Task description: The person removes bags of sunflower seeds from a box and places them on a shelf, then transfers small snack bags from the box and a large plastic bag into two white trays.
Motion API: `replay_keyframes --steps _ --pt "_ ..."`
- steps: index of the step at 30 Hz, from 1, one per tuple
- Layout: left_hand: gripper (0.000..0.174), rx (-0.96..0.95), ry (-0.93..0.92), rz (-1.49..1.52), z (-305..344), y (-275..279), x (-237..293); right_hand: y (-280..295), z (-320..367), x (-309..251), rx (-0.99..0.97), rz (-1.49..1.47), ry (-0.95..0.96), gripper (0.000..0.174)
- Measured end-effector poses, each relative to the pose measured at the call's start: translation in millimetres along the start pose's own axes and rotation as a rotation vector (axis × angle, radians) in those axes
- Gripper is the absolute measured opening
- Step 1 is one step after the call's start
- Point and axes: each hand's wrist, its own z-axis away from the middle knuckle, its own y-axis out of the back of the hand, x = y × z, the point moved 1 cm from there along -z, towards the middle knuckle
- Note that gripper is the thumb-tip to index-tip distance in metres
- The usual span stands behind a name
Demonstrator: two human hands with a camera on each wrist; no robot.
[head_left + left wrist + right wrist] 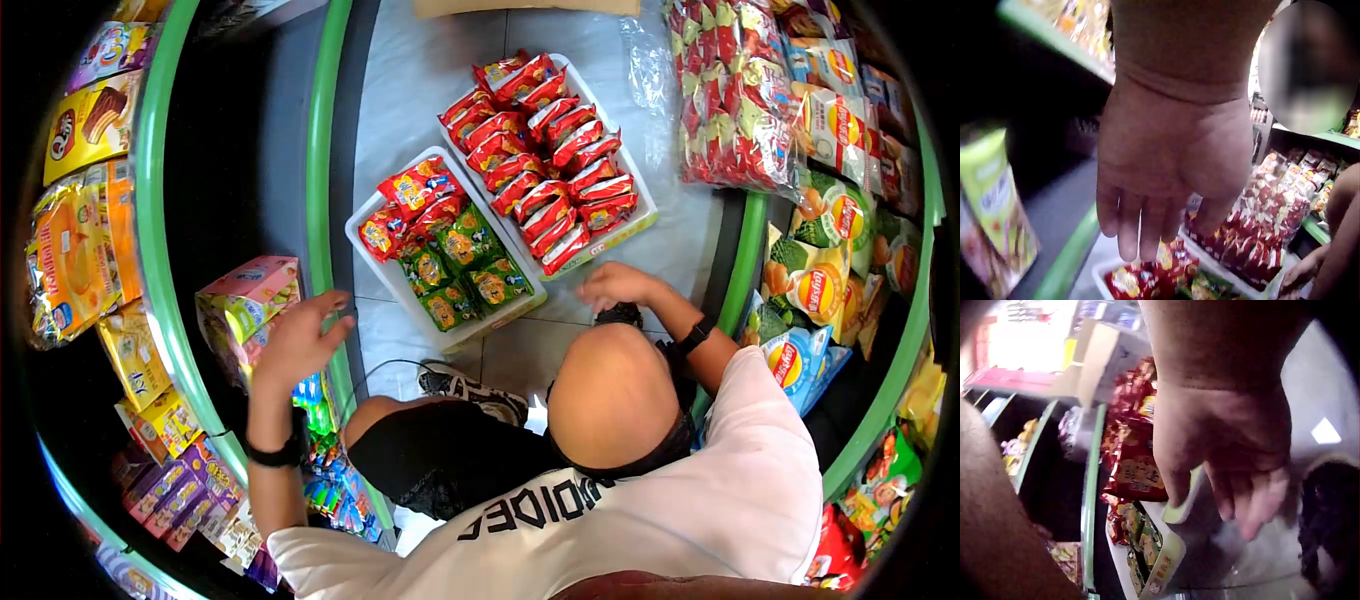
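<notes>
Two white trays stand on the floor in the head view. The smaller tray (365, 238) holds red packets (418, 186) and green packets (470, 240); the larger tray (640, 170) holds rows of red packets (505, 140). My left hand (300, 340) is raised beside the pink and green box on the left shelf, fingers extended and holding nothing; its palm (1172, 150) shows in the left wrist view. Near the larger tray's front corner, my right hand (615, 285) hangs above the knee with loosely bent fingers (1250, 500), holding nothing.
Green-edged shelves (150, 200) with snack bags flank both sides. A clear bag of red packets (735, 100) lies at the upper right, beside chip bags (820, 280). The pink and green box (255, 300) sits left. A cardboard edge (525, 8) shows at the top, a shoe (470, 390) below.
</notes>
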Motion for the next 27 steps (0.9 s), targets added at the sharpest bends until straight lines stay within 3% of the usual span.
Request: replay_keyframes --steps 1,2,4,6,8,9,10,11,15,17,18,21,27 --pt "0.040 0.019 0.062 0.110 -14.9 -26.6 -11.1 5.4 6.3 -6.1 -0.137 0.434 -0.068 0.037" --pt "0.042 0.040 0.128 0.221 -30.7 -51.0 -19.6 3.7 30.5 -36.2 -0.199 0.507 0.092 0.030" --pt "0.052 0.142 0.185 0.154 -58.4 -104.5 -48.1 20.4 59.6 -87.9 -0.195 0.395 0.435 0.021" --pt "0.052 0.238 0.217 0.153 -78.7 -158.2 -77.7 45.4 74.4 -140.7 0.195 0.223 0.567 0.017" --pt "0.053 0.341 0.239 0.151 -92.4 -191.4 -92.9 72.7 60.1 -184.9 0.674 0.581 0.845 0.034" --pt "0.049 0.327 0.310 0.444 -98.6 -205.8 -94.8 63.9 57.5 -216.0 0.893 0.836 0.975 0.043" --pt "0.045 0.302 0.383 0.737 -101.7 -215.8 -96.5 56.0 50.2 -242.1 0.889 1.052 1.104 0.053" --pt "0.045 0.292 0.385 0.744 -103.7 -221.4 -98.0 49.6 39.2 -258.9 0.870 1.266 1.223 0.062" --pt "0.035 0.397 0.357 0.523 -106.3 -234.2 -103.9 59.8 -25.8 -267.0 0.876 1.606 1.005 0.066" --pt "0.032 0.437 0.299 0.399 -108.6 -232.9 -111.5 58.4 -19.9 -259.8 0.642 1.238 0.839 0.066" --pt "0.032 0.377 0.343 0.457 -110.2 -235.5 -117.7 60.1 -19.4 -247.9 0.692 1.266 0.927 0.063" --pt "0.032 0.401 0.283 0.342 -107.6 -231.3 -119.7 52.8 -3.8 -225.0 0.730 1.257 0.852 0.058" --pt "0.032 0.332 0.307 0.402 -104.4 -207.6 -101.9 57.9 3.2 -231.6 0.712 1.270 0.837 0.060"
